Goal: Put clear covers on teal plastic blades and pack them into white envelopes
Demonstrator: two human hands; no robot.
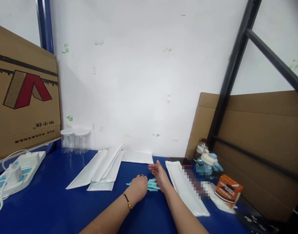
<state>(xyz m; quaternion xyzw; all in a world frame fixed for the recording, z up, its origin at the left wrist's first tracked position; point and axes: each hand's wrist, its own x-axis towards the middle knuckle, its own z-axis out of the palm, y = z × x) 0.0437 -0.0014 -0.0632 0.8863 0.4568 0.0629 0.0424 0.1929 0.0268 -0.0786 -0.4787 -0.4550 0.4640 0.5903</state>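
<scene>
My left hand (139, 187), with a dark beaded bracelet on the wrist and a ring, is closed around a bunch of thin light-teal sticks (152, 184) low over the blue table. The sticks poke out on both sides of the fist; their exact kind is too small to tell. My right hand (160, 175) is upright at their right ends, fingers stretched out and palm turned toward them. White flat padded sleeves (106, 165) lie overlapping to the left, and another white sleeve (185, 188) lies just right of my right forearm.
Two clear lidded jars (82, 142) stand back left, near a power strip (19, 175) and large carton (27, 94). At right are a phone (180, 161), a teal bottle (208, 164), a brown bottle (201, 149) and an orange box (228, 190). A white wall (139, 81) closes the back.
</scene>
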